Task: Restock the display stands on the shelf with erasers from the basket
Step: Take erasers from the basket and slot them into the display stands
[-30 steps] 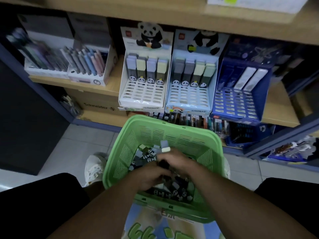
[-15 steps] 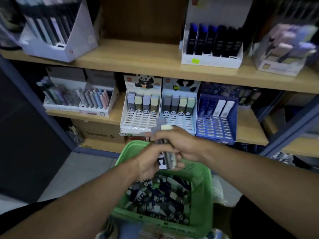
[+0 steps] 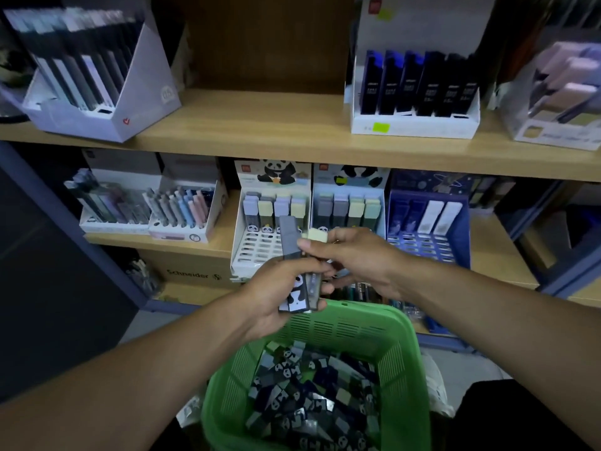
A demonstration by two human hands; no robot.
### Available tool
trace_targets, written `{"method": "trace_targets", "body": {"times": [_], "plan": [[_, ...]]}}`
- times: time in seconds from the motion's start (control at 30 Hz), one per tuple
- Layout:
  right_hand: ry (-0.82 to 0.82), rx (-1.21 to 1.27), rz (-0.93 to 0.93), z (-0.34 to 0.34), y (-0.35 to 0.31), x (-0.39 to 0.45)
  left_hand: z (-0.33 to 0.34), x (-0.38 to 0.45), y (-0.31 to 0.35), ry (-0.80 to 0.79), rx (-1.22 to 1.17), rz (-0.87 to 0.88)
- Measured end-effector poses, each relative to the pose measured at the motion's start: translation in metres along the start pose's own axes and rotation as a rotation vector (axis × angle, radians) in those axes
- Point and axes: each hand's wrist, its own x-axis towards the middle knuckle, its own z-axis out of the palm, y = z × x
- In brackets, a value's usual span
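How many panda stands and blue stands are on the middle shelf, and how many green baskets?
Panda stands: 2, a white one and a pale blue one
Blue stand: 1
Green basket: 1
Total: 4

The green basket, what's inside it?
The green basket holds a loose heap of panda-print erasers, dark blue, grey and pale green, lying every which way. The pile hides the basket's floor, and its near end runs out of frame.
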Motion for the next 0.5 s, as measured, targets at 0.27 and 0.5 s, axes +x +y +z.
{"method": "trace_targets", "body": {"times": [0.27,0.5], "plan": [[0.033,0.05,0.002,-0.004,0.002,0.028,-0.014,0.017,0.006,-0.002,-0.049,-0.042],[0.041,0.067,-0.004,0.004,0.008,0.04,-0.016,0.021,-0.001,0.017,-0.109,-0.057]]}}
